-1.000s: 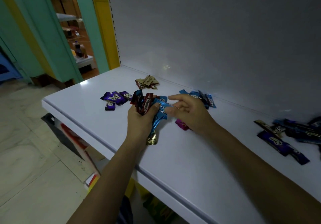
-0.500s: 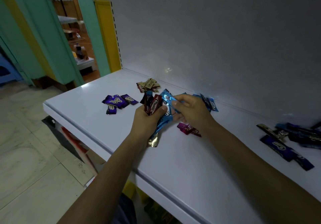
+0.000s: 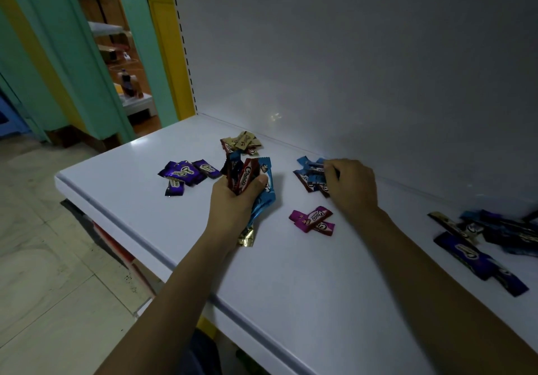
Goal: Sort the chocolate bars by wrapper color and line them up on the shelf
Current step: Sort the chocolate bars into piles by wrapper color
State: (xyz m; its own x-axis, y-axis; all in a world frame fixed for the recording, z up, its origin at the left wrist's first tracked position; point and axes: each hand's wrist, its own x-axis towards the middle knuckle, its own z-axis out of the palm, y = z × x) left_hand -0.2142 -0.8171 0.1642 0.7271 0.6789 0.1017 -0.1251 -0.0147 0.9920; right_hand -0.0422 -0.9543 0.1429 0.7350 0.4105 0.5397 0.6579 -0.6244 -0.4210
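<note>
"Choco" on red bar point(image 3: 245, 177), purple bars point(image 3: 186, 171)

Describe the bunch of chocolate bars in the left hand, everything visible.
The bunch of chocolate bars is a mixed fan of glossy, foil-like wrappers held roughly upright in the grip of the left hand above the white shelf. In front is a red-brown wrapper lettered "Choco", the thumb laid over its lower end; beside it a long light-blue one runs down past the palm; darker wrappers sit behind. A crimped gold end pokes out below the hand; whether it touches the shelf is unclear.
</note>
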